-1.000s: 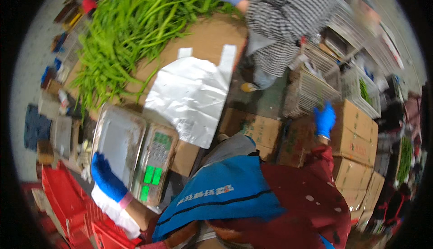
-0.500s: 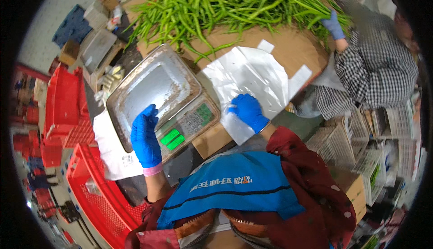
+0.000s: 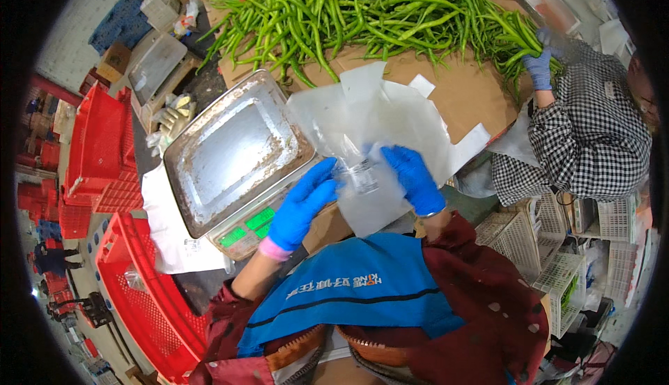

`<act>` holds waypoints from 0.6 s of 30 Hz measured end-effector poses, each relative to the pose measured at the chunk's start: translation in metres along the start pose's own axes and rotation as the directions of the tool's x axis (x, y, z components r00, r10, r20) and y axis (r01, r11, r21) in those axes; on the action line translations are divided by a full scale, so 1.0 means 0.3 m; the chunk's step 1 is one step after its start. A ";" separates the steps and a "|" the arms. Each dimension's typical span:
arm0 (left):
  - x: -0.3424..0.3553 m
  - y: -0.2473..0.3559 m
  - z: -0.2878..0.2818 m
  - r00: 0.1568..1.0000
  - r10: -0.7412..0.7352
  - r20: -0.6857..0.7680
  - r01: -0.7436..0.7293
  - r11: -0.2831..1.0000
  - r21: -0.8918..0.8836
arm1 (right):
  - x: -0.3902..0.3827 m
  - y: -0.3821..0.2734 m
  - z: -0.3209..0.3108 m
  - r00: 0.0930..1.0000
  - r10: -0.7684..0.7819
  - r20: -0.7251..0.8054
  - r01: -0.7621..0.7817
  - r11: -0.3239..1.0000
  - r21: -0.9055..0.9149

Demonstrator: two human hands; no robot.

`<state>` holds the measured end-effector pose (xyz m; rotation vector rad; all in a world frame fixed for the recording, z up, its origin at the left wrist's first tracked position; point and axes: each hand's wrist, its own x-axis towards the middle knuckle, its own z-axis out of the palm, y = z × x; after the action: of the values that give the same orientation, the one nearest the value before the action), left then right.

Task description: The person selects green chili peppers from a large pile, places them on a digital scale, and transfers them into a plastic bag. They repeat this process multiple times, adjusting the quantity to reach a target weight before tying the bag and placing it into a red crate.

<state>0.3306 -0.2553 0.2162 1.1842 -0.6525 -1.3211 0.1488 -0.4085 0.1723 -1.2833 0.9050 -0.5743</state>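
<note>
A translucent plastic bag [image 3: 373, 207] hangs in front of me between my two blue-gloved hands. My left hand [image 3: 303, 204] has its fingers pressed together at the bag's left side, next to the scale's lower right corner. My right hand [image 3: 412, 179] pinches the bag's upper right edge. Behind it lies a pile of flat white plastic bags [image 3: 421, 120] on the cardboard. The weighing scale [image 3: 233, 155], with a worn metal pan and a green display, stands to the left; nothing lies on its pan.
Long green chili peppers [image 3: 362, 16] are heaped on the cardboard [image 3: 474, 99] at the far side. A co-worker in a checked sleeve [image 3: 557, 124] holds a bunch of peppers at the right. Red crates [image 3: 150, 301] stand at left, white baskets [image 3: 512, 239] at right.
My left hand has moved right from the scale pan to the bag. My right hand has lifted a bag from the pile and shifted slightly right. The co-worker's second hand has come to the peppers.
</note>
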 end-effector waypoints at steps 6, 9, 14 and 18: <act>0.210 -0.120 0.021 0.984 -0.180 0.017 0.178 0.943 -0.283 | -0.010 0.000 -0.006 0.941 -0.234 0.246 0.277 0.948 -0.156; 0.230 -0.155 -0.010 0.970 -0.238 -0.040 0.232 0.965 -0.125 | 0.117 0.089 -0.146 0.853 -0.522 0.004 0.427 0.692 -0.582; 0.194 -0.120 -0.026 0.975 0.204 0.083 -0.220 0.899 0.379 | 0.182 0.249 -0.319 0.823 -0.568 -0.021 0.156 0.261 -0.953; 0.161 -0.055 -0.023 0.997 0.051 -0.051 -0.030 0.936 0.351 | 0.170 0.289 -0.350 0.730 -0.675 -0.105 0.225 0.384 -0.896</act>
<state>0.3403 -0.2967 0.1870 1.4820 -0.8902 -1.1590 0.0797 -0.4888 0.0725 -2.4537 1.3012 -0.9900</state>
